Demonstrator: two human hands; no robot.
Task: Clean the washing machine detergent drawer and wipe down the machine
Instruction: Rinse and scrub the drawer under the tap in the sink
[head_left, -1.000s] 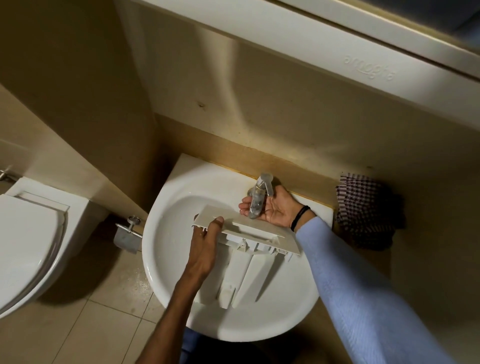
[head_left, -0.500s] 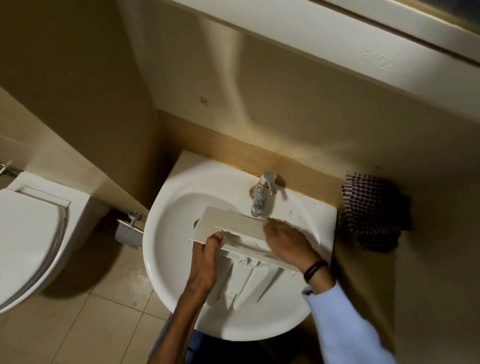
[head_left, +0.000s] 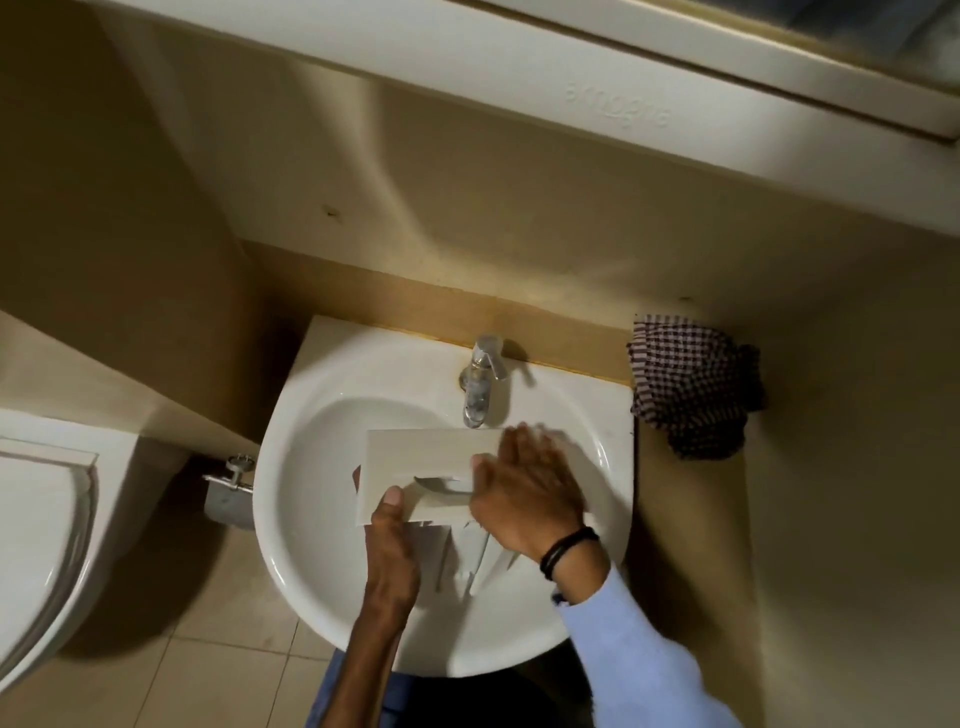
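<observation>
R hand (head_left: 524, 493) moved flat onto drawer (head_left: 426, 452); L hand (head_left: 389, 535) grips.

The drawer (head_left: 415, 457) looks like smooth, matt off-white plastic. The basin (head_left: 332, 415) is glossy white ceramic; its tap (head_left: 480, 384) is shiny metal. The checked cloth (head_left: 691, 395) looks soft and woven

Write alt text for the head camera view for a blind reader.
A person holds a white plastic detergent drawer in a round white ceramic sink, the left hand gripping its front panel and the right hand flat against it, below a chrome tap. A dark checked cloth lies bunched right of the sink.
</observation>
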